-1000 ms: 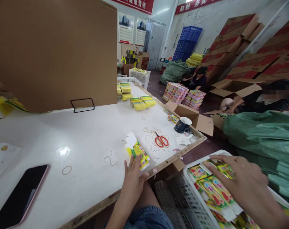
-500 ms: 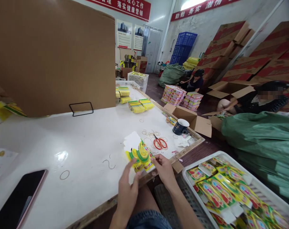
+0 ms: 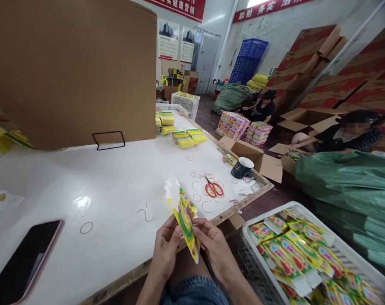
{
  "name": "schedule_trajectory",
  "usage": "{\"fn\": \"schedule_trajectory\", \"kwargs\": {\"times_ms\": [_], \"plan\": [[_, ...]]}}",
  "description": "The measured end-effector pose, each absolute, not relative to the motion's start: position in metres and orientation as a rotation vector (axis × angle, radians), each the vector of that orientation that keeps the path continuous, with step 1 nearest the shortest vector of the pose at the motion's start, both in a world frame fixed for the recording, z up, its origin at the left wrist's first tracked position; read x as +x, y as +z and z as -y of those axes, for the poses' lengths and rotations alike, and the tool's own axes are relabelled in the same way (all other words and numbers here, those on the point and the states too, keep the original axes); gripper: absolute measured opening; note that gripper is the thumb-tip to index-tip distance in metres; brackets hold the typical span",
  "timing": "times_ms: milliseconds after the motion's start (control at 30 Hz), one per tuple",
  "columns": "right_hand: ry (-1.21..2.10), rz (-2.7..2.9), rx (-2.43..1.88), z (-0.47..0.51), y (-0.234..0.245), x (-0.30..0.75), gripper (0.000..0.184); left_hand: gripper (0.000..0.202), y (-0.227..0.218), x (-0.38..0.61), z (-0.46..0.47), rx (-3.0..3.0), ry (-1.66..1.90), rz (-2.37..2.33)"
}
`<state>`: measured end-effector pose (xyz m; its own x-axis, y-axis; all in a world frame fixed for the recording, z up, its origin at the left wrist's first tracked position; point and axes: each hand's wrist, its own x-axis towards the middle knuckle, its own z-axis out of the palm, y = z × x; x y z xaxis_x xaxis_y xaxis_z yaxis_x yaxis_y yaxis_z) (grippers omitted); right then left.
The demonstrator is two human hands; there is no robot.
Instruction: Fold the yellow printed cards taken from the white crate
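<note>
Between my two hands, over the table's near edge, is a yellow and green printed carton (image 3: 186,226), narrow and tilted, with white flaps at its far end. My left hand (image 3: 168,242) grips its left side between thumb and fingers. On the right side, my right hand (image 3: 209,238) pinches the same carton with its fingertips. Just beyond it on the white table (image 3: 116,182) lie red-handled scissors (image 3: 214,188) and several loose rubber bands (image 3: 197,197). The fingers' undersides are hidden by the carton.
At my right stands a white crate (image 3: 249,241) of similar cartons (image 3: 289,254). A dark mug (image 3: 241,169) is near the table's right edge, a phone (image 3: 24,262) at left. A large cardboard box (image 3: 75,76) blocks the back left. Two people sit beyond green sacks (image 3: 347,182).
The carton, earlier lying flatter with its printed face spread out, is now turned narrow and tilted towards me. Both hands have come closer together around it, and the left has closed on it.
</note>
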<state>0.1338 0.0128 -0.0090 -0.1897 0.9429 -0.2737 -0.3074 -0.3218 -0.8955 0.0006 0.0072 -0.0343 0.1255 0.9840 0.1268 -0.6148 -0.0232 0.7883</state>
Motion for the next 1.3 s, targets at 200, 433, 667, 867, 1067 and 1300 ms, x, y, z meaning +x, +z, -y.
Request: {"fn": "schedule_trajectory", "kwargs": {"times_ms": [200, 433, 667, 867, 1067, 1300], "plan": [[1.598, 1.061, -1.144, -0.011, -0.006, 0.134, 0.043, 0.041, -0.041, 0.003, -0.007, 0.667, 1.4, -0.653], [1.333, 1.153, -1.299, -0.01, -0.017, 0.132, 0.04, 0.054, -0.034, 0.005, -0.01, 0.706, 1.35, -0.873], [1.135, 1.455, -1.327, -0.014, -0.017, 0.143, 0.041, 0.064, -0.022, 0.004, -0.003, 0.854, 1.369, -0.921], [1.279, 1.522, -1.075, -0.025, 0.012, 0.157, 0.044, 0.067, -0.014, -0.002, -0.001, 0.909, 1.214, -0.749], [1.344, 1.688, -1.062, -0.03, 0.028, 0.168, 0.031, 0.051, -0.008, -0.007, 0.003, 0.874, 1.109, -0.643], [1.21, 1.708, -1.152, -0.03, 0.027, 0.167, 0.026, 0.08, -0.01, -0.004, 0.004, 0.866, 1.084, -0.6]]}}
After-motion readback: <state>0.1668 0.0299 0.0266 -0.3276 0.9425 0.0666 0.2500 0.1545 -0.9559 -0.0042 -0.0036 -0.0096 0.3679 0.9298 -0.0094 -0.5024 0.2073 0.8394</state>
